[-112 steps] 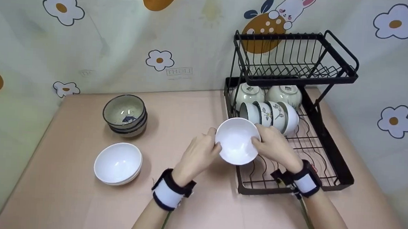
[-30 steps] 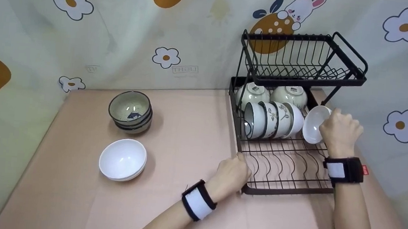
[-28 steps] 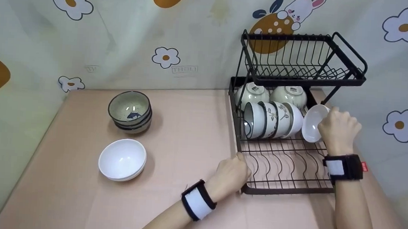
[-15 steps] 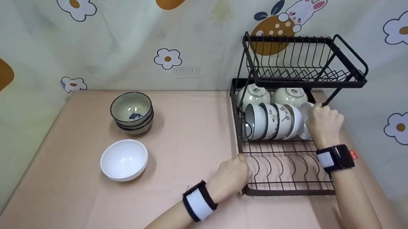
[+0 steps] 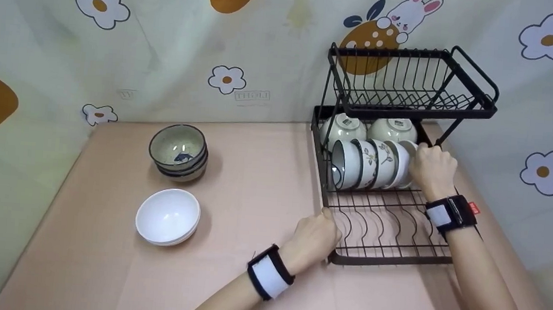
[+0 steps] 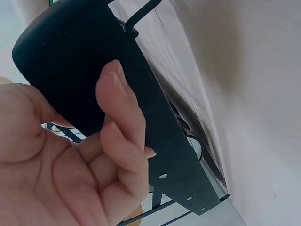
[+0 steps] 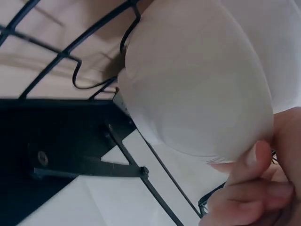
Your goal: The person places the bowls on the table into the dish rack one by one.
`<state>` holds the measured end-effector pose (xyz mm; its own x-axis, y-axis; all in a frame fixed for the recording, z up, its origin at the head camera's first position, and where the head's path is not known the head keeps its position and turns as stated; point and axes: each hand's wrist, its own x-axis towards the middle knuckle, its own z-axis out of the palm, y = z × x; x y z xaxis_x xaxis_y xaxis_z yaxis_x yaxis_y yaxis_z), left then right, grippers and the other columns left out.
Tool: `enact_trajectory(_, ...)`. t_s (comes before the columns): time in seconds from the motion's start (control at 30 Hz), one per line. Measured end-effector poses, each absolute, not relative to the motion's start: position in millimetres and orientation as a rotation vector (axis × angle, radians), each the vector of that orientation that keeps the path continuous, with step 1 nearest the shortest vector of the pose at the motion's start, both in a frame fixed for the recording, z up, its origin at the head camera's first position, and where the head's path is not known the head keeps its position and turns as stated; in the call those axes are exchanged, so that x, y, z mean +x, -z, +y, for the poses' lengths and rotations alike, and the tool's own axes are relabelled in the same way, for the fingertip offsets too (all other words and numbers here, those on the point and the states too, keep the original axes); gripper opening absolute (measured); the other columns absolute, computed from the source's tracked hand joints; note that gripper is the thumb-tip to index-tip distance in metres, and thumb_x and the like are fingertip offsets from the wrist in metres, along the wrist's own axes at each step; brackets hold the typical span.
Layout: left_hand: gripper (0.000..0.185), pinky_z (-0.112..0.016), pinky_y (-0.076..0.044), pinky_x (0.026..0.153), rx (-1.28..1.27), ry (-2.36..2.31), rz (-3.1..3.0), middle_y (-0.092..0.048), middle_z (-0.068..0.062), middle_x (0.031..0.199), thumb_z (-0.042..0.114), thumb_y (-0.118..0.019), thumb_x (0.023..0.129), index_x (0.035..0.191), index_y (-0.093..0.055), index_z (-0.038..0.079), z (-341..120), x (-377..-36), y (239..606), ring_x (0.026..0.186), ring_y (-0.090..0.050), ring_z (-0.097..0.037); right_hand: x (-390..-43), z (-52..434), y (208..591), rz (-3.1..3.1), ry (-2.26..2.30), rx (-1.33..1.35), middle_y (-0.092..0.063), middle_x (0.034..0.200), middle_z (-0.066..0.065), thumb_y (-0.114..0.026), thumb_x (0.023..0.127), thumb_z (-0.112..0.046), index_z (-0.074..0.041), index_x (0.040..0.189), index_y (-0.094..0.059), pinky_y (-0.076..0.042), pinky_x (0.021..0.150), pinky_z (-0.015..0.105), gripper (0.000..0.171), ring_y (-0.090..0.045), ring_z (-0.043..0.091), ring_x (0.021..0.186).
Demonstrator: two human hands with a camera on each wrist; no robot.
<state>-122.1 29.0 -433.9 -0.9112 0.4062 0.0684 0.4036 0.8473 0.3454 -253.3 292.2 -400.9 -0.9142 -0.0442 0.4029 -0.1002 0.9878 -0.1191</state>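
Note:
My right hand (image 5: 433, 170) pinches the rim of a white bowl (image 7: 193, 84), standing on its side in the lower tier of a black dish rack (image 5: 390, 261). In the head view the hand covers much of that bowl, at the right end of a row of bowls on edge, tight against its neighbour. In this row are plain white bowls and flower-patterned bowls (image 5: 384, 165). My left hand (image 5: 313, 235) grips the rack's front left side; its curled fingers (image 6: 124, 136) lie against the black side panel in the left wrist view.
Behind the row, two pale bowls (image 5: 345, 127) sit upside down under the rack's upper tier (image 5: 411, 111). On the table's left stand a stack of grey-green bowls (image 5: 178, 148) and a stack of white bowls (image 5: 167, 218). A patterned cloth (image 5: 167, 45) hangs behind.
My hands held the white bowl together before the rack. The right hand took it into the lower tier's right side, then slid it left against the row. The left hand moved to the rack's side.

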Motion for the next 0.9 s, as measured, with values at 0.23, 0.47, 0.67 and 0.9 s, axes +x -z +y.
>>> enact_trajectory(0.23,0.047,-0.031,-0.055,0.053,0.681,-0.535,3.032,-0.06,-0.008,0.069,0.014,-0.055,0.099,0.127,-0.052,-0.024,28.7,-122.0,434.9,0.05,-0.048,-0.016,-251.0,293.6,403.4,-2.664,-0.256,0.132,-0.057,0.074,0.042,-0.056,0.097,-0.011,0.015,0.08,-0.055,-0.046,0.048,0.065,0.031,-0.058,0.06,0.06)
enact_trajectory(0.47,0.047,-0.031,-0.055,0.052,0.68,-0.549,3.033,-0.059,-0.008,0.066,0.015,-0.055,0.1,0.127,-0.052,-0.024,29.1,-123.2,436.2,0.05,-0.05,-0.017,-249.0,294.3,399.4,-2.733,-0.259,0.113,-0.059,0.076,0.041,-0.055,0.101,-0.017,0.015,0.086,-0.058,-0.048,0.049,0.065,0.035,-0.059,0.06,0.063)
enact_trajectory(0.67,0.048,-0.029,-0.053,0.051,0.659,-0.541,3.023,-0.059,-0.008,0.067,0.016,-0.055,0.101,0.129,-0.052,-0.023,30.4,-123.7,435.8,0.05,-0.05,-0.017,-244.3,291.9,391.9,-2.831,-0.272,0.025,-0.06,0.084,0.043,-0.05,0.104,-0.024,0.016,0.093,-0.059,-0.05,0.056,0.068,0.043,-0.061,0.062,0.072)
enact_trajectory(0.9,0.048,-0.028,-0.051,0.048,0.653,-0.526,3.016,-0.058,-0.007,0.066,0.017,-0.055,0.101,0.129,-0.052,-0.022,29.6,-122.6,433.7,0.047,-0.047,-0.015,-216.9,266.6,374.8,-2.761,-0.198,-0.091,-0.06,0.08,0.042,-0.054,0.101,-0.018,0.019,0.1,-0.058,-0.05,0.054,0.066,0.037,-0.061,0.06,0.068)
